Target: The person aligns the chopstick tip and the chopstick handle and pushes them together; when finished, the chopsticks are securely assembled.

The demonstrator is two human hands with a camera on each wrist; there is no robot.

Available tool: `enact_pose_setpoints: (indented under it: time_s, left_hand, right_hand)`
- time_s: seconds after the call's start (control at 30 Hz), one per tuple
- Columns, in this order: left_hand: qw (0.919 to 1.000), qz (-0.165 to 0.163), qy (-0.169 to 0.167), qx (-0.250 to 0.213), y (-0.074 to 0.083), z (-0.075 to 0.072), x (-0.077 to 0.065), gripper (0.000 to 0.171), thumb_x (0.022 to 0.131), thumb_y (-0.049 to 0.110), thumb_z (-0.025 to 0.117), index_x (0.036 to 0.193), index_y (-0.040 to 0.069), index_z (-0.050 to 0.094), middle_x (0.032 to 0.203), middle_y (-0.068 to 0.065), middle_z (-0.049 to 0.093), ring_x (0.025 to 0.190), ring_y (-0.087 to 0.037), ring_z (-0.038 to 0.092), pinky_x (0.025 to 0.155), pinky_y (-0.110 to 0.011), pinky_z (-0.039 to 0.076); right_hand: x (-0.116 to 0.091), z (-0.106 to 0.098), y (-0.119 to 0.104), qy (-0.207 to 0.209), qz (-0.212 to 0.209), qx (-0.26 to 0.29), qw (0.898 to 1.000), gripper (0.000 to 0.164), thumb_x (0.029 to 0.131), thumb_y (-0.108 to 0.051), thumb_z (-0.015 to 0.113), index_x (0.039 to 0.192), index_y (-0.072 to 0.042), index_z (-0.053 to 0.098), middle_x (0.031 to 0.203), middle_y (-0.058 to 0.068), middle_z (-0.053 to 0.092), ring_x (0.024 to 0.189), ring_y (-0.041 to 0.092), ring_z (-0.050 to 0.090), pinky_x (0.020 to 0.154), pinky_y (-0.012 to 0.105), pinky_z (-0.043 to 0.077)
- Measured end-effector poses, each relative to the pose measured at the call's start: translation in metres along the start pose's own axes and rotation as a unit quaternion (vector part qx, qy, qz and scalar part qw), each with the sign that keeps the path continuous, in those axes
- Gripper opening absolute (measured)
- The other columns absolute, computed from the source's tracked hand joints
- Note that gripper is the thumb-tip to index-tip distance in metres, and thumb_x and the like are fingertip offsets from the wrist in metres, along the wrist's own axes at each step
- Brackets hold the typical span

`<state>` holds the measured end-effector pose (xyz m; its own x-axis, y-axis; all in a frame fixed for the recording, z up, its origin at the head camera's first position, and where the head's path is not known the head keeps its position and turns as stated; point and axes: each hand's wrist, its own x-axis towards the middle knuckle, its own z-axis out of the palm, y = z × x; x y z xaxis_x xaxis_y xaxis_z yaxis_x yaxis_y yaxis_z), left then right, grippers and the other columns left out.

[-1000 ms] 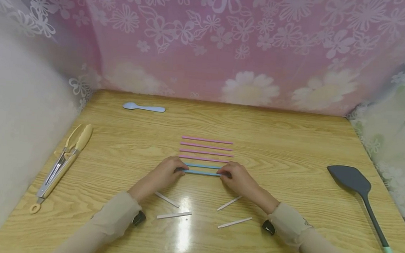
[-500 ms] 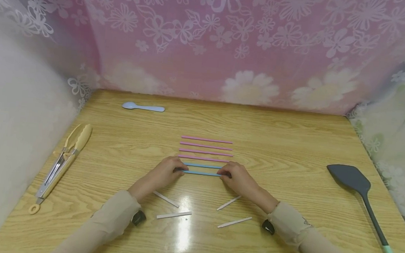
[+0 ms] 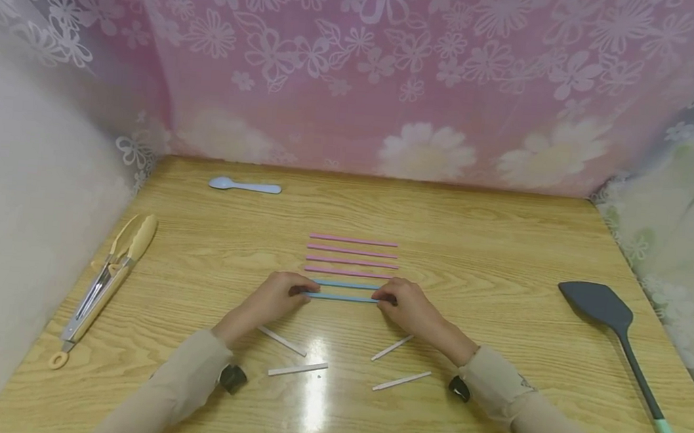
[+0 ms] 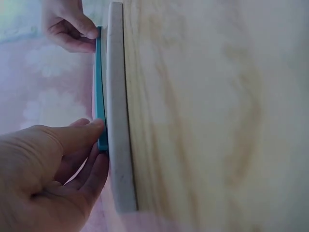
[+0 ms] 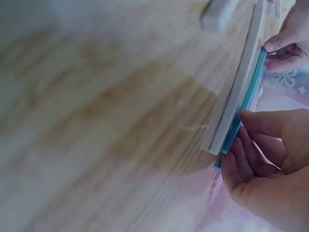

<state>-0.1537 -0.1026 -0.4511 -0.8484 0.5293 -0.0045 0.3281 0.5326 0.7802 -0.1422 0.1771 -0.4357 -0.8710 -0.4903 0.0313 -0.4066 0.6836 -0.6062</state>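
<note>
In the head view two thin blue sticks lie parallel on the table, a nearer one [image 3: 343, 298] and a farther one [image 3: 348, 285]. My left hand [image 3: 279, 295] pinches the left end of the nearer stick with thumb and fingers. At its right end my right hand [image 3: 410, 306] pinches the same stick. The left wrist view shows the left thumb on the blue stick [image 4: 99, 92], with fingertips at its end. From the right wrist, the right thumb presses the blue stick [image 5: 252, 89] and curled fingers meet its tip. Several pink sticks [image 3: 352, 251] lie in parallel rows just beyond.
Several white sticks [image 3: 298, 370] lie slanted between the forearms. Yellow-handled tongs [image 3: 105, 286] rest at the left, and a light blue spoon [image 3: 245, 186] at the back left. A dark spatula [image 3: 605, 311] with a green handle lies at the right. Floral cloth [image 3: 355, 108] hangs behind the wooden table.
My left hand has shifted slightly left along the nearer blue stick, showing more of its left end. The right hand and the other sticks stay about where they were.
</note>
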Motion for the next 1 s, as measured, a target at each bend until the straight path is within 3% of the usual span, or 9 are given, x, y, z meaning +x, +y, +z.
enact_pose_setpoints:
  time_s: [0.27, 0.47, 0.7, 0.87, 1.0]
  left_hand:
    - [0.9997, 0.012, 0.015, -0.013, -0.001, -0.005, -0.009, 0.026, 0.089, 0.005, 0.064, 0.115, 0.000, 0.065, 0.113, -0.012, 0.067, 0.104, -0.026, 0.064, 0.093, -0.038, 0.051]
    - [0.9998, -0.003, 0.016, -0.012, 0.001, -0.011, -0.026, 0.026, 0.092, 0.010, 0.062, 0.117, 0.001, 0.065, 0.112, -0.011, 0.068, 0.100, -0.023, 0.064, 0.089, -0.038, 0.052]
    - [0.9996, -0.021, -0.008, -0.019, 0.000, -0.019, -0.050, 0.024, 0.092, 0.014, 0.062, 0.114, 0.004, 0.067, 0.107, -0.006, 0.068, 0.097, -0.020, 0.063, 0.087, -0.038, 0.052]
    - [0.9981, -0.014, -0.047, -0.038, -0.004, -0.021, -0.061, 0.026, 0.091, 0.019, 0.064, 0.114, 0.006, 0.068, 0.112, -0.006, 0.066, 0.105, -0.024, 0.060, 0.091, -0.037, 0.051]
    - [0.9954, -0.009, -0.082, -0.049, -0.006, -0.020, -0.066, 0.029, 0.091, 0.022, 0.064, 0.115, 0.008, 0.068, 0.115, -0.006, 0.064, 0.107, -0.025, 0.057, 0.090, -0.035, 0.051]
  right_hand:
    - [-0.009, -0.007, 0.004, 0.020, 0.025, 0.043, 0.999, 0.012, 0.087, -0.003, 0.066, 0.099, 0.000, 0.070, 0.095, 0.008, 0.067, 0.088, 0.022, 0.064, 0.080, 0.036, 0.055]
    - [-0.020, -0.017, 0.003, -0.002, 0.032, 0.067, 0.997, 0.014, 0.087, -0.004, 0.067, 0.100, 0.000, 0.070, 0.092, 0.007, 0.068, 0.085, 0.020, 0.064, 0.077, 0.033, 0.055]
    - [-0.037, -0.023, 0.003, -0.063, 0.037, 0.100, 0.992, 0.016, 0.086, -0.013, 0.070, 0.100, -0.004, 0.071, 0.095, 0.002, 0.068, 0.091, 0.018, 0.062, 0.081, 0.031, 0.053]
    - [-0.048, -0.024, 0.003, -0.078, 0.020, 0.104, 0.991, 0.023, 0.085, -0.018, 0.072, 0.104, -0.004, 0.071, 0.101, 0.004, 0.065, 0.097, 0.023, 0.060, 0.083, 0.034, 0.054]
    - [-0.052, -0.025, 0.006, -0.081, 0.021, 0.097, 0.992, 0.024, 0.084, -0.019, 0.073, 0.104, -0.006, 0.071, 0.101, 0.003, 0.064, 0.095, 0.021, 0.059, 0.081, 0.031, 0.052]
